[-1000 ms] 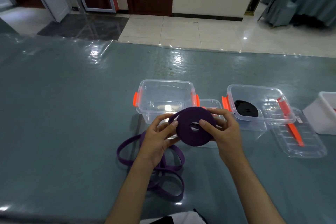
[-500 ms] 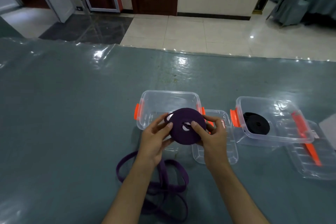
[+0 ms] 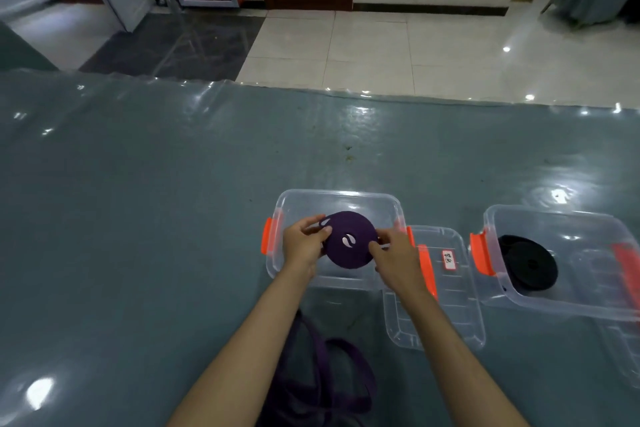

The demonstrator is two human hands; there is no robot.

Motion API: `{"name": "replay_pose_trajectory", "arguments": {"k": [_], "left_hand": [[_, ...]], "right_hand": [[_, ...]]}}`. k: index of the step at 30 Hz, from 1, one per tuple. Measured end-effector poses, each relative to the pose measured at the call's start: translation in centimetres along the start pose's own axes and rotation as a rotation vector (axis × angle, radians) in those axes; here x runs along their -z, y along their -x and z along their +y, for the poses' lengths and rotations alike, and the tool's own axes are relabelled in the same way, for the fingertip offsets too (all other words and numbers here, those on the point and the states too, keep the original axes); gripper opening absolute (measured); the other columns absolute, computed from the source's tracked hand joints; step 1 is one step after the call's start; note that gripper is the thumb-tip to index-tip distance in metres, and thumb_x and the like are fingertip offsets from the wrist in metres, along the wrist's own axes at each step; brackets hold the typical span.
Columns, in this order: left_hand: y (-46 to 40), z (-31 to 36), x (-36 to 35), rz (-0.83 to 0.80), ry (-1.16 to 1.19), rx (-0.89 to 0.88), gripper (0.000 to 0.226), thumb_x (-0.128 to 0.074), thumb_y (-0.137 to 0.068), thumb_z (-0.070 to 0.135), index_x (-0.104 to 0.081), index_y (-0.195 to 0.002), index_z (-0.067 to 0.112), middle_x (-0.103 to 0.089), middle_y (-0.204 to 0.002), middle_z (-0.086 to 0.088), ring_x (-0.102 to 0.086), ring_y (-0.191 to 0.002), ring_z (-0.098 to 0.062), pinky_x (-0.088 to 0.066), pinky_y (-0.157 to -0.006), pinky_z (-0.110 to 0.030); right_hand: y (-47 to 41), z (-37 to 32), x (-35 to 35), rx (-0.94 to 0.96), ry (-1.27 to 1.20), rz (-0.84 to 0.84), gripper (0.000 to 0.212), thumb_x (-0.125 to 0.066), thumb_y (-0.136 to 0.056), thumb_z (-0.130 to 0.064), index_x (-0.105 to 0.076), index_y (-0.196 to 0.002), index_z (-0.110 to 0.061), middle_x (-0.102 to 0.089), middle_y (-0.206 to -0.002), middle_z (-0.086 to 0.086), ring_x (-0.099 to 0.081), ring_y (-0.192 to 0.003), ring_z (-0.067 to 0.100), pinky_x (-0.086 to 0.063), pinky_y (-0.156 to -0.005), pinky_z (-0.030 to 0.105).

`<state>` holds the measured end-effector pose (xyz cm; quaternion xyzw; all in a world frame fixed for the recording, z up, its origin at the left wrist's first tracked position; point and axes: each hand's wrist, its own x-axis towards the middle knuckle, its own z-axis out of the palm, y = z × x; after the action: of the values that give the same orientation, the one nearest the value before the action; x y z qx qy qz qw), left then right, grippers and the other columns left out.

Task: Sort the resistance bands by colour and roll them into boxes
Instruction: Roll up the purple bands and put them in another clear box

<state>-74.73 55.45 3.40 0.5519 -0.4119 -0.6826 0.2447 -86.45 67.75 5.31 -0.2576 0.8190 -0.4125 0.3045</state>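
Head view: left hand (image 3: 304, 246) and right hand (image 3: 393, 253) pinch the coiled purple rubber resistance band (image 3: 349, 241) at 9 and 3 o'clock, over the clear plastic box (image 3: 337, 198). Probably light and springy; rim grip should stop unwinding.

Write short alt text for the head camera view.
Both hands, left hand and right hand, hold a rolled purple band over an open clear box; a black roll sits in the neighbouring box.

head view, looking down, near hands (image 3: 349, 253)
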Motion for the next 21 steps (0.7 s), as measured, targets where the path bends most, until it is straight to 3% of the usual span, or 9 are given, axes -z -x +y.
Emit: {"name": "replay_pose_trajectory", "arguments": {"k": [2, 5, 9, 12, 15, 18, 21], "left_hand": [[-1.8, -0.4, 0.0, 0.019, -0.047, 0.03, 0.033, -0.071, -0.095, -0.007, -0.071, -0.125, 0.005, -0.075, -0.119, -0.02, -0.072, -0.095, -0.031, -0.063, -0.072, -0.038], [-4.3, -1.5, 0.2, 0.047, -0.102, 0.085, 0.033, -0.07, -0.095, -0.009, -0.072, -0.126, 0.002, -0.073, -0.122, -0.024, -0.068, -0.096, -0.031, -0.061, -0.076, -0.04], [-6.6, -3.0, 0.1, 0.1, -0.142, 0.138, 0.034, -0.071, -0.092, -0.013, -0.073, -0.124, -0.002, -0.073, -0.122, -0.027, -0.067, -0.096, -0.031, -0.06, -0.096, -0.052], [-8.2, -3.6, -0.1, 0.143, -0.157, 0.162, 0.035, -0.07, -0.09, -0.017, -0.073, -0.123, -0.003, -0.073, -0.122, -0.027, -0.07, -0.103, -0.035, -0.058, -0.101, -0.056], [-9.5, -3.8, -0.4, 0.17, -0.183, 0.192, 0.035, -0.068, -0.09, -0.019, -0.073, -0.122, -0.004, -0.073, -0.121, -0.027, -0.071, -0.105, -0.036, -0.058, -0.101, -0.054], [-10.0, -3.9, -0.7, 0.185, -0.283, 0.168, 0.036, -0.069, -0.09, -0.017, -0.075, -0.123, -0.004, -0.075, -0.12, -0.025, -0.072, -0.113, -0.04, -0.059, -0.1, -0.05], [-10.2, -4.1, -1.0, 0.161, -0.428, 0.086, 0.033, -0.071, -0.09, -0.012, -0.077, -0.121, 0.0, -0.077, -0.119, -0.021, -0.073, -0.111, -0.036, -0.06, -0.095, -0.038]], "right_hand": [[-1.4, 0.0, -0.7, -0.032, 0.115, -0.07, 0.025, -0.056, -0.099, -0.006, -0.074, -0.116, -0.001, -0.075, -0.098, 0.013, -0.07, -0.08, 0.025, -0.059, -0.068, 0.036], [-3.3, 0.0, -1.9, -0.125, 0.191, -0.217, 0.025, -0.057, -0.097, -0.007, -0.072, -0.112, 0.006, -0.074, -0.101, 0.024, -0.072, -0.091, 0.04, -0.061, -0.083, 0.053], [-4.8, 0.8, -3.3, -0.213, 0.25, -0.319, 0.026, -0.059, -0.1, -0.012, -0.07, -0.116, 0.005, -0.071, -0.109, 0.022, -0.072, -0.095, 0.037, -0.062, -0.086, 0.049], [-5.9, 1.3, -4.1, -0.248, 0.269, -0.365, 0.024, -0.059, -0.099, -0.015, -0.07, -0.113, 0.001, -0.07, -0.106, 0.019, -0.071, -0.099, 0.039, -0.061, -0.089, 0.051], [-6.9, 1.6, -4.7, -0.276, 0.278, -0.406, 0.019, -0.059, -0.097, -0.014, -0.07, -0.109, -0.003, -0.067, -0.099, 0.014, -0.071, -0.098, 0.037, -0.061, -0.086, 0.047], [-7.5, 2.0, -5.3, -0.268, 0.323, -0.448, 0.017, -0.062, -0.095, -0.014, -0.07, -0.109, -0.008, -0.067, -0.099, 0.01, -0.064, -0.088, 0.026, -0.053, -0.069, 0.031], [-7.9, 2.7, -5.6, -0.289, 0.303, -0.452, 0.024, -0.064, -0.094, -0.015, -0.069, -0.117, -0.011, -0.067, -0.101, 0.01, -0.064, -0.089, 0.027, -0.056, -0.076, 0.036]]}}
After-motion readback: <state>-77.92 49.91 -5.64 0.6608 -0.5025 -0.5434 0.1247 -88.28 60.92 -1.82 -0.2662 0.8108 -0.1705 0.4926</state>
